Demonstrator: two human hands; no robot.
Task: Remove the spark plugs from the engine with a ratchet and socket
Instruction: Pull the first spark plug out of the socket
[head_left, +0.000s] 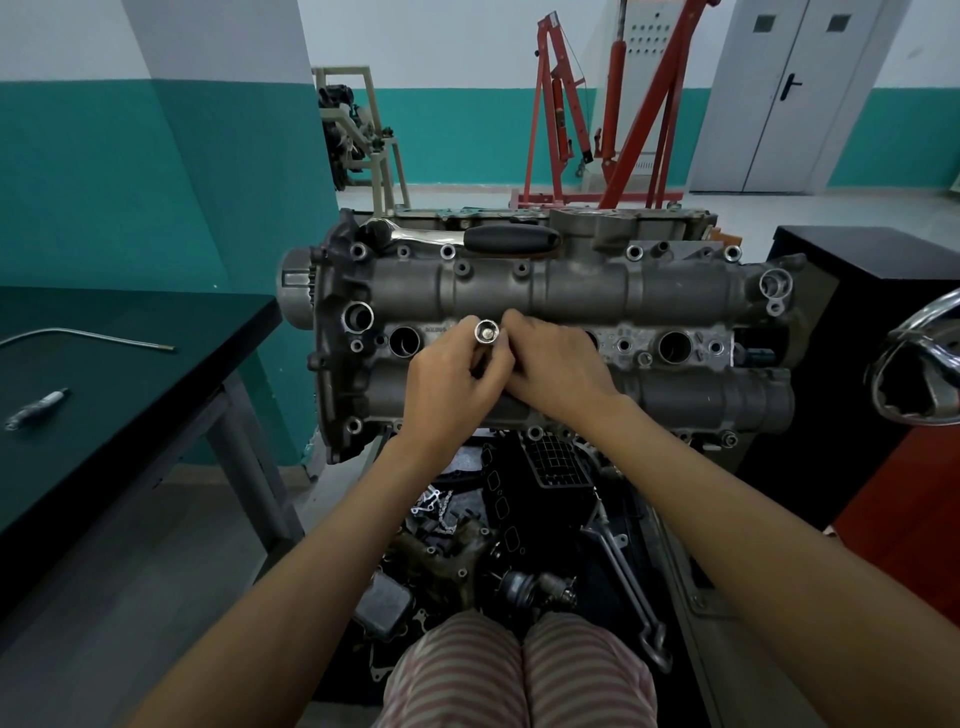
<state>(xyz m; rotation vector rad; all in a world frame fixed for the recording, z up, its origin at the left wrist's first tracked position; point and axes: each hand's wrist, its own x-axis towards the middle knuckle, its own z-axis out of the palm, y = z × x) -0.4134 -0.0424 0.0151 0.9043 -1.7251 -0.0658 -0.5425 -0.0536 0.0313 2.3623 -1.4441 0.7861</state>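
Spark plug socket (487, 331) is up at the middle of the engine's (571, 291) cam cover, over the plug-well row, open end facing the camera. Left hand (451, 385) has its fingers wrapped round the socket body. Right hand (553, 364) is curled in right beside it, fingertips at the socket's side; can't tell if it's pinching a plug, an extension or the socket itself, since the contact is hidden.

Ratchet (467, 237) lies along the far edge of the cover, black grip toward the right, head toward the left, nobody touching it. Both hands are well short of it; the right one looks a bit closer to the grip.

Wells: far-left one (404, 341) and right one (674, 347) both look open and dark, can't see whether plugs are seated. The wells between are covered by the hands.

One loose spark plug (36, 409) already sits on the black bench (130, 332) at the left, near its front edge. My guess is the socket is being cleared or re-seated before the next well.
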